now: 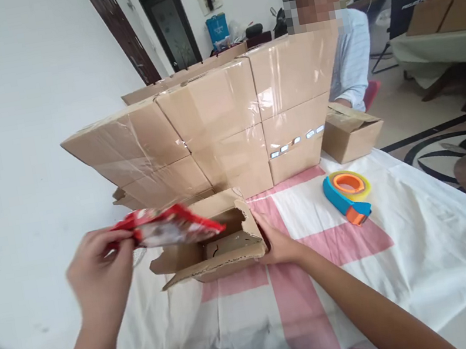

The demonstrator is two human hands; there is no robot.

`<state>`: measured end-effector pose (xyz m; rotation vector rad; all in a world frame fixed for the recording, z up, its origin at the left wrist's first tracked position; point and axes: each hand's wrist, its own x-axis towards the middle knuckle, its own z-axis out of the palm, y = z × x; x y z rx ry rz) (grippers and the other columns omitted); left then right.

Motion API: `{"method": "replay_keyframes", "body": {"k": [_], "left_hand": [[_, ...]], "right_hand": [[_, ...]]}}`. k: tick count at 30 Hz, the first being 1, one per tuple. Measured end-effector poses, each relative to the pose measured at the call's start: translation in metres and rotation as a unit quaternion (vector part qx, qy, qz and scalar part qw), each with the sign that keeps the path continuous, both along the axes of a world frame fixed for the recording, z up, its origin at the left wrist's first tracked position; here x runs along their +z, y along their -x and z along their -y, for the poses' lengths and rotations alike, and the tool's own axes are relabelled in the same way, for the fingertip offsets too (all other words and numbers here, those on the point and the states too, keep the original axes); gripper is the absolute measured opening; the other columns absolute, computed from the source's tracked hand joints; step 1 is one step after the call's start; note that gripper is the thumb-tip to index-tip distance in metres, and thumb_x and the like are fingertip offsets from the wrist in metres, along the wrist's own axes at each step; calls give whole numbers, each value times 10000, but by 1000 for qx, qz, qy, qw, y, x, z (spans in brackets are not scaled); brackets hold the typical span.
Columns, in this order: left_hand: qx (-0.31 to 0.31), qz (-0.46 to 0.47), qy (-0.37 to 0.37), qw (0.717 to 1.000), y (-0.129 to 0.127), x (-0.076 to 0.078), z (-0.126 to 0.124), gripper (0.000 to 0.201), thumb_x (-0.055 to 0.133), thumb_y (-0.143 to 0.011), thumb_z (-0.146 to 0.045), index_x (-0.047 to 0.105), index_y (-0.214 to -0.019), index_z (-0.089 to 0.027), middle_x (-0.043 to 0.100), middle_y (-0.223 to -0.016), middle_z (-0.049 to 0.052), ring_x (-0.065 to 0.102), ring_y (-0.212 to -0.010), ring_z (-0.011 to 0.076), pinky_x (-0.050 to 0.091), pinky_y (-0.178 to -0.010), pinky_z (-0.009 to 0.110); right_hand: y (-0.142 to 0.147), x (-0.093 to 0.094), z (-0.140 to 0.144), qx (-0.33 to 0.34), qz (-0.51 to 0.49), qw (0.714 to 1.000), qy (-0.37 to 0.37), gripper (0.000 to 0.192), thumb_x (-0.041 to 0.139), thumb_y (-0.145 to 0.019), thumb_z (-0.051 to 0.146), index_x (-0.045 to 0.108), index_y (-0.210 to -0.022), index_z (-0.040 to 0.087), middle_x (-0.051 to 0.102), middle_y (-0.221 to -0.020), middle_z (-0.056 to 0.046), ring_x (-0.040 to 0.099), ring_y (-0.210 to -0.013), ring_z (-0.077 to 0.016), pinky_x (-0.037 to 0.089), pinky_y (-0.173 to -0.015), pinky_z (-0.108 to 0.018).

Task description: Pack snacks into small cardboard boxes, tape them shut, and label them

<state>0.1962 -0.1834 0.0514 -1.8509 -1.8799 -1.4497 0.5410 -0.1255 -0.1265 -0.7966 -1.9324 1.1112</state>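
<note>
Holding the red packet (170, 225) pinched in the left hand (97, 269) just above the open box (213, 243) mid-table, right hand (278, 244) gripping the box's right wall, so I'd keep that flap steady and lower it flat.

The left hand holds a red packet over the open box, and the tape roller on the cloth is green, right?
Not quite. The head view shows the tape roller is blue and orange, not green. The rest holds: the left hand holds the red packet over the open box.
</note>
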Motion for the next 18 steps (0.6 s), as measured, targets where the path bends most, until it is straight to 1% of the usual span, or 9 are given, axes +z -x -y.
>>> {"method": "replay_keyframes", "body": {"k": [1,2,3,5,7,9,12,16,18], "left_hand": [[-28,-48,17,998,-8,-4,-6,111,621,-865,-312,699,-811,-255,672,-989,20,646,-895,237,543,-823,397],[-81,-93,61,990,-16,-8,-13,142,585,-846,-289,688,-754,-254,670,-926,19,643,-835,224,536,-771,375],[-153,-129,125,972,-24,-13,-20,176,549,-840,-272,686,-732,-248,675,-901,24,644,-805,211,529,-740,352],[-275,-165,243,916,-42,-23,-30,247,493,-864,-249,704,-735,-246,700,-921,37,659,-825,198,522,-746,321],[-320,-187,292,882,-60,-28,-34,311,455,-907,-241,744,-793,-260,719,-987,40,671,-877,200,518,-798,321],[-319,-194,285,883,-75,-29,-33,352,431,-945,-253,776,-879,-285,726,-1032,40,673,-919,208,513,-830,330],[-303,-161,258,903,-84,-26,-30,334,460,-950,-290,793,-937,-286,728,-1044,51,675,-918,212,518,-831,332],[-233,-22,219,947,-68,-32,-32,230,612,-870,-389,795,-867,-249,722,-983,66,668,-896,223,522,-815,335],[-197,64,206,956,-57,-41,-34,253,682,-814,-460,783,-845,-230,713,-946,66,658,-863,220,529,-777,326]], "right_hand": [[0,0,1,1,-1,1000,0,1344,893,-663,351,-14,-1654,312,140,-1708,-106,157,-1572,-379,243,-1257,-543],[0,0,1,1,-1,1000,1,1343,893,-663,350,-14,-1654,311,146,-1704,-108,162,-1570,-376,242,-1256,-541],[0,1,2,2,-2,1000,4,1342,893,-666,351,-14,-1654,311,152,-1700,-112,171,-1567,-372,247,-1254,-537],[-1,2,3,1,-5,1000,5,1341,894,-669,352,-16,-1653,306,165,-1689,-123,198,-1559,-364,267,-1246,-525],[-1,2,5,0,-12,1000,1,1348,900,-665,345,-16,-1653,303,174,-1680,-131,222,-1552,-353,291,-1238,-503],[-1,0,5,0,-16,1000,-4,1358,904,-655,330,-17,-1653,304,180,-1671,-132,233,-1548,-343,303,-1233,-482],[-2,-2,5,-4,-17,1000,-5,1360,897,-648,299,-21,-1652,307,182,-1663,-130,233,-1548,-339,293,-1239,-473],[-5,-3,3,-7,-22,1000,1,1363,890,-643,284,-27,-1651,307,169,-1665,-134,238,-1544,-353,290,-1240,-486],[-5,-2,2,-5,-26,1000,0,1356,892,-644,290,-16,-1651,307,178,-1661,-135,261,-1535,-350,306,-1233,-481]]}}
